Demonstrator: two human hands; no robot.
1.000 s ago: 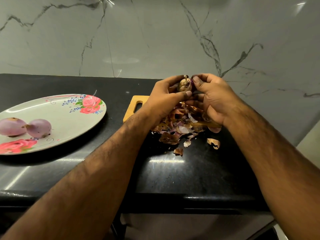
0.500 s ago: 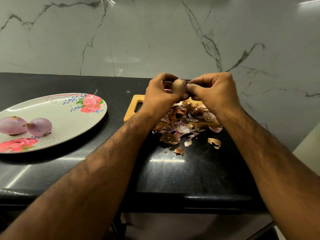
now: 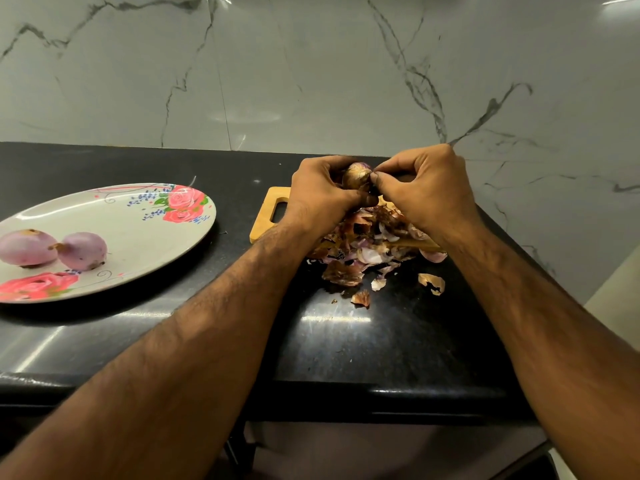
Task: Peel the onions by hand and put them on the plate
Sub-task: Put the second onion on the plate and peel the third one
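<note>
The onion [image 3: 356, 175] is being gripped in the left hand [image 3: 320, 195], its right-facing skin [image 3: 365, 174] being pinched by the right hand [image 3: 429, 192].

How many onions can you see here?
3. The left peeled onion and right peeled onion sit together on the plate; the half-peeled onion sits between the left hand and right hand. The skins could hide more.

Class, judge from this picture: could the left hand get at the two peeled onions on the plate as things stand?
Probably yes, once freed: the left hand grips the onion being peeled, but the plate lies on its side of the counter with both peeled onions uncovered.
</note>
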